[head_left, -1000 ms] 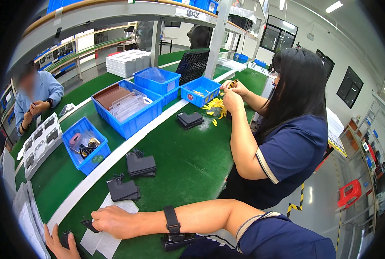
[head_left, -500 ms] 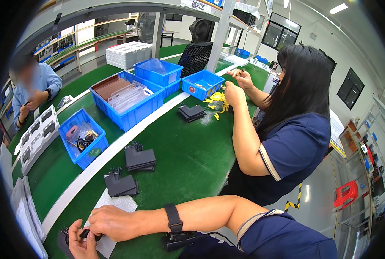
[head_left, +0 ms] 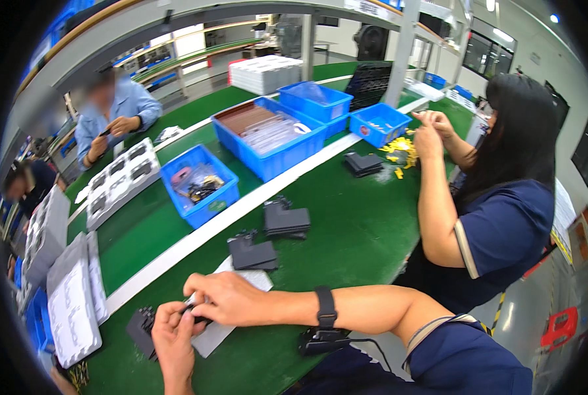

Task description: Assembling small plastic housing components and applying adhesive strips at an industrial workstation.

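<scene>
My left hand and my right hand meet low in the view, over a white sheet on the green table. Between their fingertips is a small black part, mostly covered by the fingers. A small whitish bit shows at the right fingertips; its kind is unclear. The left fingers and thumb pinch the black part, and the right fingers are bent over it. Beside my left hand lies a group of flat black pieces. Beyond my right hand sit two stacks of similar black pieces.
Blue bins stand along a white divider strip. White trays lean at the left. At the right a co-worker handles something small near yellow pieces. Another person sits across the table.
The view has turned left, so everything sits further right and more trays show. My hands stay together around the black part; more of my left hand is visible.
</scene>
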